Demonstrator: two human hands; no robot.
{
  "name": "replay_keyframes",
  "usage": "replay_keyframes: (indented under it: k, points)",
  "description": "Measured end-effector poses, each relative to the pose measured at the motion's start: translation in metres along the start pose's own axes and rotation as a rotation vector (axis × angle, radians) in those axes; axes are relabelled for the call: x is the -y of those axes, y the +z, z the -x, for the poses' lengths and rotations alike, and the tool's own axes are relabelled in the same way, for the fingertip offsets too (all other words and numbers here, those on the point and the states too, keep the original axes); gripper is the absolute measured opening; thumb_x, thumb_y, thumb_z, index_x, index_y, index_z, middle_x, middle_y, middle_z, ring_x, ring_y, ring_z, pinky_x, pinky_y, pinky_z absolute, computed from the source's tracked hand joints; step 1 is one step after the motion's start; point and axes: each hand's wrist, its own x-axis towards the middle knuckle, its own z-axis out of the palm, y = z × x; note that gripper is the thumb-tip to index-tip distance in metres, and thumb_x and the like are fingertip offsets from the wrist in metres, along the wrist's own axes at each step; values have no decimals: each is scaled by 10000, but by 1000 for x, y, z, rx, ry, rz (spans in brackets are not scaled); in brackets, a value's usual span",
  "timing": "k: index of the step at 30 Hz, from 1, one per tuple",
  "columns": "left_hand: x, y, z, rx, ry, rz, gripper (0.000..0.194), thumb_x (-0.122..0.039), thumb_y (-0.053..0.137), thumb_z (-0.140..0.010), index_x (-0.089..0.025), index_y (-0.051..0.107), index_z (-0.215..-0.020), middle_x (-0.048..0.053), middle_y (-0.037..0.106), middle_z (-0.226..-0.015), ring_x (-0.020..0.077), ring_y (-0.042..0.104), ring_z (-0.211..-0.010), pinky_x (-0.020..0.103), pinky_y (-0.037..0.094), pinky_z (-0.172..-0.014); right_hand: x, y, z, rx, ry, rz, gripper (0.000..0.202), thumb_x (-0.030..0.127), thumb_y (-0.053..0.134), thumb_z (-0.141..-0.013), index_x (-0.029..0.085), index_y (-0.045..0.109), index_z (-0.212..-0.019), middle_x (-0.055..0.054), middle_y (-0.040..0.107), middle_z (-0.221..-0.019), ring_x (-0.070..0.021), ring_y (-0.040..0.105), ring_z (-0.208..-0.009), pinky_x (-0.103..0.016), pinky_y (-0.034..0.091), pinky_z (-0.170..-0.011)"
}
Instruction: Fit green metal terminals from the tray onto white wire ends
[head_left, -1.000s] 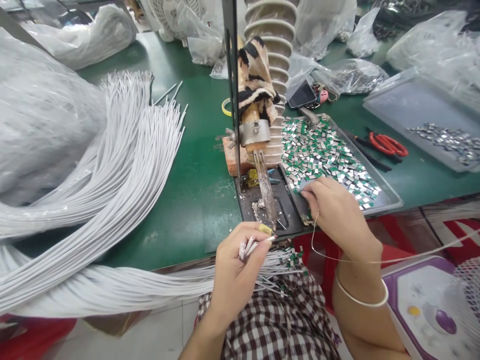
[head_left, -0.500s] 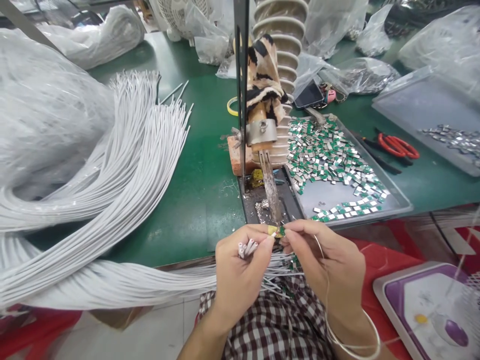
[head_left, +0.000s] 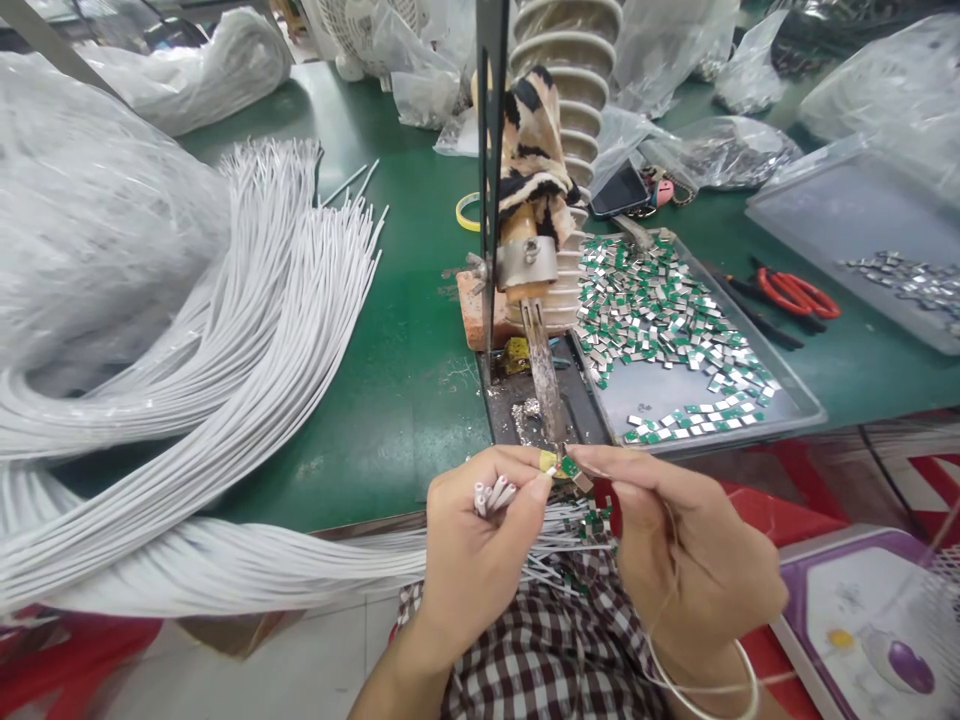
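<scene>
My left hand (head_left: 480, 530) is closed round several white cables (head_left: 493, 495); their cut ends stick out of the fist. Its thumb and forefinger pinch one cable end with a bit of yellow at the fingertips. Touching that end is a small green circuit board with a metal plug (head_left: 576, 474), just below the tip of the soldering iron (head_left: 546, 385). My right hand (head_left: 694, 540) is closed on a thin solder wire (head_left: 676, 550), its forefinger stretched towards the iron tip. The wire trails down past the wrist.
A clear tray (head_left: 802, 405) of green circuit boards stands right of the iron. Red-handled pliers (head_left: 799, 292) lie beyond it. Bundled white cables (head_left: 300, 330) cover the left side. A ribbed hose (head_left: 566, 60) rises behind the iron, with a brick (head_left: 472, 310) at its foot.
My right hand's fingertips have come off the small circuit board, and the hand has shifted right and turned, exposing the board. My left hand has barely moved.
</scene>
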Motion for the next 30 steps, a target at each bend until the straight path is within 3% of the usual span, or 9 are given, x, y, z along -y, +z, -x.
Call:
replay_keyframes:
  k: [3,13,19,22,26,30]
  points:
    - [-1,0,-2,6,2,23,186,-94,612,-870,-181,663,-714,11,773,-876,124,684,-778,216,506,-735,4,1,-4,-15,-80,16,293,31,637,-832,240,694,-1029,-24,753,-1004,-179,722,-904,-316,616,-823]
    - [-6,-1,-2,-3,7,59,181,-107,614,-891,-191,670,-741,-4,764,-881,126,689,-814,215,510,-758,9,1,-9,-7,-138,37,333,14,657,-817,222,700,-1073,-39,726,-1021,-171,695,-899,-304,595,-832]
    - [0,-3,3,25,9,34,192,-91,605,-897,-201,661,-750,-20,753,-880,111,674,-834,200,492,-773,6,-1,-5,57,-75,-132,311,2,528,-867,202,636,-1079,-41,708,-998,-175,680,-951,-331,573,-848]
    - [1,-3,3,27,28,-23,181,-93,602,-900,-203,656,-767,-15,736,-903,113,660,-833,211,481,-771,3,-1,-6,77,3,-145,235,42,454,-915,206,619,-955,-8,660,-828,-137,647,-807,-289,549,-756]
    - [1,-4,-2,111,88,-147,141,-97,617,-880,-196,668,-795,4,678,-889,136,622,-872,229,461,-772,1,0,-9,203,136,-27,90,132,582,-905,206,623,-875,16,630,-747,-100,583,-641,-232,506,-617]
    - [2,-4,-7,192,-53,-1,183,-89,579,-878,-182,630,-729,-7,666,-812,114,596,-735,220,462,-698,-1,0,-11,221,77,-38,135,101,584,-899,209,660,-926,-9,717,-862,-124,674,-759,-237,555,-728]
